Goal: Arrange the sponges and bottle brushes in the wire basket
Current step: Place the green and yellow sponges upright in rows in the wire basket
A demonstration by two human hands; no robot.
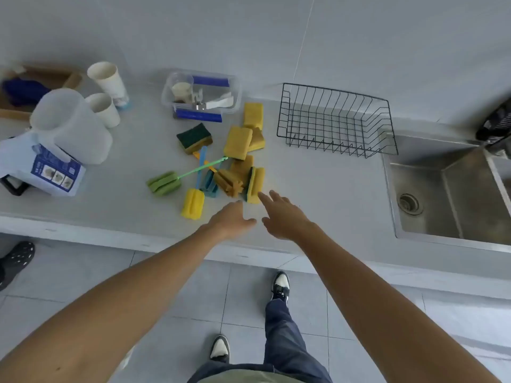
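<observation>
An empty black wire basket stands on the grey counter, right of a loose pile of sponges and brushes. The pile holds several yellow sponges, one lying green side up, and one on its edge nearest my hands. Among them lie a green bottle brush, a yellow-headed bottle brush with a blue handle, and an orange-brown brush head. My left hand and my right hand hover open just in front of the pile, holding nothing. My right fingertips almost touch the on-edge sponge.
A clear plastic box with small items stands behind the pile. Two paper cups, a translucent jug and a blue-white package sit at the left. A steel sink lies right of the basket. Someone else's black shoe is on the floor at left.
</observation>
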